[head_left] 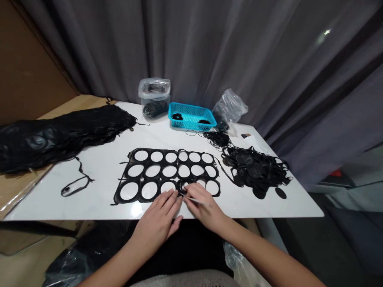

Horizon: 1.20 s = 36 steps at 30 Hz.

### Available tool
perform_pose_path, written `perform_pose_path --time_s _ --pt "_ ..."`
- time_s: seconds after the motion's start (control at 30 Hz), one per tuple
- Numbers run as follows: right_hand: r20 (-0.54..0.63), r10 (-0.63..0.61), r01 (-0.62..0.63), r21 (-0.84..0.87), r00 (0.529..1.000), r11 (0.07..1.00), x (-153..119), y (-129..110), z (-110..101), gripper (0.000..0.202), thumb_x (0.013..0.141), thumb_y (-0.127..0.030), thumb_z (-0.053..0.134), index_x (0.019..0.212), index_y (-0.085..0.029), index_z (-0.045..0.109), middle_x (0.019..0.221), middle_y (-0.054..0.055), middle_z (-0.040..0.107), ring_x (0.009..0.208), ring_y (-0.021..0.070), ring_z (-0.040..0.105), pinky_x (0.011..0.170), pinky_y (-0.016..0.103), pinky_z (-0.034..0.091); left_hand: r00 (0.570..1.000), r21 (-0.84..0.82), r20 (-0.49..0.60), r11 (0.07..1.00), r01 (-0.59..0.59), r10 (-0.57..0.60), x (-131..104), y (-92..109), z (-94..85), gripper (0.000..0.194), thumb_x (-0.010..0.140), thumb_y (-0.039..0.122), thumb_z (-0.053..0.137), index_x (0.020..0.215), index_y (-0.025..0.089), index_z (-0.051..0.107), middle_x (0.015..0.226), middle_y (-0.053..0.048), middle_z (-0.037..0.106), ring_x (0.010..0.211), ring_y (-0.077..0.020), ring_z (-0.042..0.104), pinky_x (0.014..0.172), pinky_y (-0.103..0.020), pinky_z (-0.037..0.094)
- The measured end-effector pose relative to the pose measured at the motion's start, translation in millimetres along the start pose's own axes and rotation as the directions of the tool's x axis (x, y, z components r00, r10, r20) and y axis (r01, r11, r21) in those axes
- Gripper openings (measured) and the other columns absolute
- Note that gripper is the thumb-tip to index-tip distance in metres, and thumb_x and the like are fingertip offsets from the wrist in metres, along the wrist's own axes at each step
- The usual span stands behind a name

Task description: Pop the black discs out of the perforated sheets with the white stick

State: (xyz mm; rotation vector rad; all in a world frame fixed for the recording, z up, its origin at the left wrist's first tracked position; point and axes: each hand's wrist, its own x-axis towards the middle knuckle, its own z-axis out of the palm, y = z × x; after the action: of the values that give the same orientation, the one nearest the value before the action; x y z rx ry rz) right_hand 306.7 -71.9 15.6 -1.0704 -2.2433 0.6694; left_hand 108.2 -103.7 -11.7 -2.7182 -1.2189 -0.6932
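Note:
A black rubber sheet (152, 171) with rows of large round holes lies flat on the white table. My left hand (160, 209) rests on its near edge, fingers stretched out and pressing down beside a ring. In my right hand (205, 205) is a thin, pale, pen-like tool (197, 201), held in a pinch; its kind is unclear. The fingertips of both hands meet around a black rubber ring (181, 185) in the near row, partly hidden by my right fingers.
A stack of black sheets (60, 133) lies left, near a loose black strip (74, 189). Black discs and scraps (254, 167) are heaped right. Behind stand a plastic tub (154, 97), a blue basket (193, 115), thin black rings (218, 138) and a clear bag (230, 105).

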Motion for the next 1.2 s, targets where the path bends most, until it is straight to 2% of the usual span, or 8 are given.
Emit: perform_pose_path --time_s 0.13,0.4,0.5,0.57,0.77,0.83,1.0,1.2 --pt "0.034 -0.117 0.122 -0.182 0.993 0.976 2.3 6.5 -3.0 0.012 0.095 -0.015 0.044 0.098 -0.021 0.054 0.103 0.01 0.061 0.094 0.025 0.051 0.082 0.039 0.046 1.0 -0.006 -0.009 1.0 0.001 -0.001 0.6 0.1 0.4 0.036 0.096 0.022 0.051 0.129 0.01 0.059 0.133 -0.015 0.063 0.126 -0.0302 0.056 0.107 -0.046 0.045" --pt "-0.471 0.208 -0.321 -0.173 0.857 0.931 82.0 78.9 -74.0 0.016 0.089 -0.02 0.048 0.074 -0.022 0.046 0.08 0.006 0.059 0.076 0.0217 0.056 0.071 0.034 0.045 1.0 -0.043 -0.023 0.999 -0.013 0.012 1.0 -1.1 -3.6 0.036 0.096 0.022 0.051 0.129 0.011 0.058 0.132 -0.015 0.064 0.124 -0.0309 0.058 0.103 -0.047 0.05" --pt "-0.294 0.459 -0.39 0.267 0.838 0.881 94.4 78.2 -68.9 0.015 0.086 -0.026 0.057 0.074 -0.022 0.048 0.077 0.004 0.062 0.069 0.0182 0.061 0.057 0.028 0.049 1.0 -0.094 -0.022 0.995 -0.022 0.02 -3.2 -1.2 -11.7 0.037 0.096 0.023 0.051 0.132 0.014 0.056 0.137 -0.014 0.06 0.129 -0.0288 0.055 0.106 -0.046 0.049" --pt "-0.08 0.543 -0.412 0.563 0.836 0.717 95.6 67.7 -55.0 0.021 0.082 -0.029 0.065 0.074 -0.021 0.048 0.074 0.002 0.062 0.066 0.0164 0.064 0.049 0.024 0.05 1.0 -0.121 -0.027 0.993 -0.01 0.007 -8.6 -2.6 -18.3 0.039 0.097 0.023 0.051 0.135 0.016 0.054 0.14 -0.013 0.058 0.132 -0.028 0.052 0.108 -0.046 0.047" --pt "0.274 0.465 -0.424 0.869 0.842 0.254 78.9 16.9 -14.8 0.034 0.071 -0.032 0.082 0.074 -0.019 0.051 0.08 0.003 0.067 0.081 0.0157 0.069 0.07 0.026 0.058 0.991 -0.018 -0.089 0.995 0.097 -0.098 -27.9 -14.2 -24.5 0.033 0.098 0.025 0.052 0.129 0.016 0.059 0.129 -0.014 0.064 0.121 -0.0293 0.06 0.101 -0.046 0.052" --pt "0.326 0.409 -0.46 0.839 0.852 0.291 67.5 2.8 -4.6 0.033 0.074 -0.036 0.079 0.076 -0.019 0.051 0.084 0.005 0.069 0.082 0.0156 0.068 0.076 0.028 0.056 0.994 0.002 -0.077 0.997 0.078 -0.077 -32.0 -16.7 -22.6 0.032 0.098 0.025 0.052 0.128 0.013 0.06 0.128 -0.015 0.065 0.121 -0.0295 0.06 0.1 -0.045 0.052" --pt "0.177 0.333 -0.374 0.538 0.926 0.755 42.4 -12.4 14.6 0.02 0.086 -0.033 0.063 0.076 -0.02 0.051 0.074 -0.003 0.058 0.07 0.0134 0.055 0.068 0.027 0.044 0.994 -0.02 -0.081 0.997 0.074 -0.075 -35.6 -17.2 -18.7 0.037 0.099 0.025 0.052 0.133 0.012 0.056 0.129 -0.015 0.064 0.124 -0.029 0.058 0.104 -0.045 0.05" --pt "0.101 0.296 -0.312 0.369 0.95 0.876 39.2 -15.1 23.4 0.019 0.087 -0.029 0.058 0.072 -0.021 0.048 0.073 -0.003 0.054 0.068 0.0142 0.05 0.066 0.027 0.04 0.995 -0.022 -0.057 0.997 0.078 -0.079 -36.1 -18.1 -16.4 0.04 0.099 0.023 0.049 0.138 0.015 0.055 0.13 -0.013 0.065 0.125 -0.0295 0.058 0.104 -0.047 0.051"
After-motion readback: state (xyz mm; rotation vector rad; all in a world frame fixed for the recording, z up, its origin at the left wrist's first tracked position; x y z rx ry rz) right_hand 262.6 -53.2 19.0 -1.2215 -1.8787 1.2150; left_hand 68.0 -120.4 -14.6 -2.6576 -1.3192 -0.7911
